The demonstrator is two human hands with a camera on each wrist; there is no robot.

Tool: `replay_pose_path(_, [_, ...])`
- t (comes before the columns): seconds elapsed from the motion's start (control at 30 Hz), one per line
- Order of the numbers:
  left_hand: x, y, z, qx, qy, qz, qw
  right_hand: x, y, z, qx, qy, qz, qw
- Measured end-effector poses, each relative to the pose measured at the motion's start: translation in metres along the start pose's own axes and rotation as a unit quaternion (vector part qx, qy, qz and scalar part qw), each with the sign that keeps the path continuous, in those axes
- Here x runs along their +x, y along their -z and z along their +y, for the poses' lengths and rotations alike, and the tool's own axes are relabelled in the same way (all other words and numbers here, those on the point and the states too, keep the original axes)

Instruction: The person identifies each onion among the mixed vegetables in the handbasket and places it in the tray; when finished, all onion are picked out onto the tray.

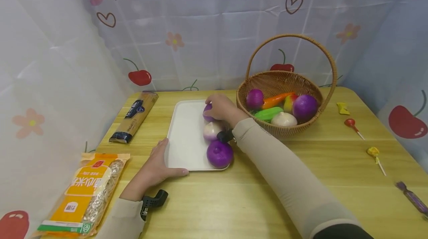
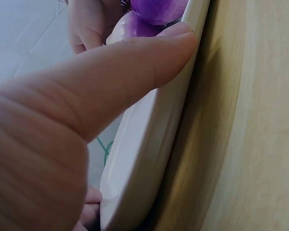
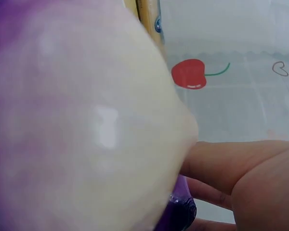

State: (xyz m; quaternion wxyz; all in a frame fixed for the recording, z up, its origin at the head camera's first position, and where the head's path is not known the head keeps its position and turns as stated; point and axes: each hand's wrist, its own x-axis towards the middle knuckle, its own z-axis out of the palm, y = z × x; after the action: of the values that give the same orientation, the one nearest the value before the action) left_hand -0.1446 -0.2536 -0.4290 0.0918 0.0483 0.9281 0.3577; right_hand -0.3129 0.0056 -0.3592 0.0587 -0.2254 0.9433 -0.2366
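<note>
In the head view a white tray [image 1: 187, 135] lies on the table. My left hand [image 1: 158, 164] is spread around its near left corner, the straight thumb [image 2: 135, 62] against the front rim. At the tray's far right my right hand [image 1: 222, 109] grips a round purple vegetable [image 1: 208, 115], partly hidden by the fingers. Nearer along the same side sit a white and purple turnip [image 1: 211, 131] and a larger round purple vegetable [image 1: 219, 154] with a nub on top. That turnip [image 3: 101, 125] fills much of the right wrist view, in front of the right hand [image 3: 250, 178].
Right of the tray stands a wicker basket [image 1: 281, 130] with a tall handle, holding a carrot [image 1: 275, 100], a purple onion [image 1: 255, 99] and other vegetables. Spaghetti [image 1: 135, 118] and a bag of noodles [image 1: 83, 194] lie left. Wrapped sweets and a red lollipop [image 1: 350, 122] line the right edge.
</note>
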Motion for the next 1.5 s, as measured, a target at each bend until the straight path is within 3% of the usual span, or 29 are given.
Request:
replay_pose_path(0.43, [0.000, 0.000, 0.002, 0.000, 0.001, -0.001, 1.0000, -0.002, -0.001, 0.005, -0.016, -0.005, -0.024, 1.000])
replay_pose_path(0.87, [0.000, 0.000, 0.002, -0.004, -0.002, 0.000, 1.0000, -0.006, 0.004, 0.003, -0.020, -0.002, -0.016, 1.000])
replay_pose_path(1.27, [-0.001, 0.000, 0.002, -0.005, 0.003, -0.001, 1.0000, -0.021, 0.018, -0.009, 0.032, 0.008, 0.018, 0.999])
replay_pose_path(1.5, [-0.001, 0.000, 0.002, -0.010, 0.000, 0.001, 1.0000, -0.033, 0.041, -0.020, 0.074, 0.032, 0.034, 0.996])
